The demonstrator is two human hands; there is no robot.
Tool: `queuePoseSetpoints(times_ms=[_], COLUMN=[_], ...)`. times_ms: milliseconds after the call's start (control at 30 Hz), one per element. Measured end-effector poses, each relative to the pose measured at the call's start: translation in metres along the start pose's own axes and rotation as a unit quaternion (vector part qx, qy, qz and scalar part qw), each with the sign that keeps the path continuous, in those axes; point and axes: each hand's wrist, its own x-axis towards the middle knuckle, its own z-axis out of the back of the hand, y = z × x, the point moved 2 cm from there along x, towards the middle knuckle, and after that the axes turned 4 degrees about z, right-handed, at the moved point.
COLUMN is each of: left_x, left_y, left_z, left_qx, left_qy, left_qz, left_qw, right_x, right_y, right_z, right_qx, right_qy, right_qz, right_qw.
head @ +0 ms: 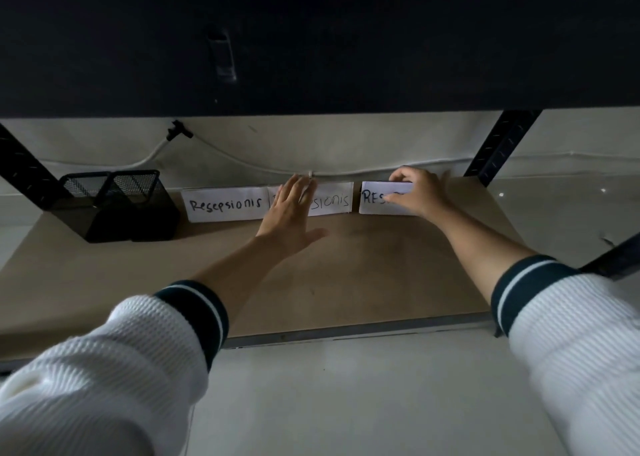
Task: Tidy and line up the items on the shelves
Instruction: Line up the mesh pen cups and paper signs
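Note:
Three white paper name signs with handwritten "Resepsionis" stand in a row at the back of the brown shelf board (346, 275). The left sign (225, 204) stands free. My left hand (289, 209) lies with straight fingers against the front of the middle sign (332, 199), hiding its first letters. My right hand (415, 192) grips the right sign (377, 197), fingers over its top edge and thumb on its front; a small gap separates it from the middle sign.
Two black mesh pen holders (121, 206) stand at the shelf's back left. A dark upper shelf (311, 39) hangs low overhead. Black metal uprights (498, 147) frame the rack. A white cable (214, 154) runs along the wall behind.

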Motion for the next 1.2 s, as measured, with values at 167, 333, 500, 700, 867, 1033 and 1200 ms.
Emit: queuePoseSetpoints(times_ms=[167,333,500,700,867,1033,1200], left_x=[0.000,0.001,0.003,0.002,0.003,0.002,-0.002], left_y=[0.000,-0.001,0.003,0.003,0.004,0.005,0.003], left_z=[-0.001,0.001,0.000,0.000,0.001,0.000,0.001], left_qx=[-0.013,-0.031,-0.036,-0.038,-0.041,-0.036,-0.027], left_qy=[-0.009,-0.005,0.002,0.004,0.003,0.005,0.007], left_qz=[0.004,0.010,0.009,0.005,0.004,0.003,0.004], left_qw=[1.000,0.999,0.999,0.999,0.999,0.999,1.000], right_x=[0.011,0.023,0.022,0.022,0.020,0.018,0.015], right_y=[0.001,-0.001,0.006,0.008,0.010,0.013,0.013], right_z=[-0.007,-0.014,-0.012,-0.011,-0.010,-0.011,-0.017], right_qx=[0.009,-0.007,-0.030,-0.046,-0.053,-0.077,-0.141], right_qy=[0.015,0.023,0.002,0.012,0.010,0.006,-0.009], right_qz=[0.007,0.008,0.011,0.014,0.021,0.030,0.052], right_qw=[1.000,1.000,0.999,0.999,0.998,0.997,0.989])
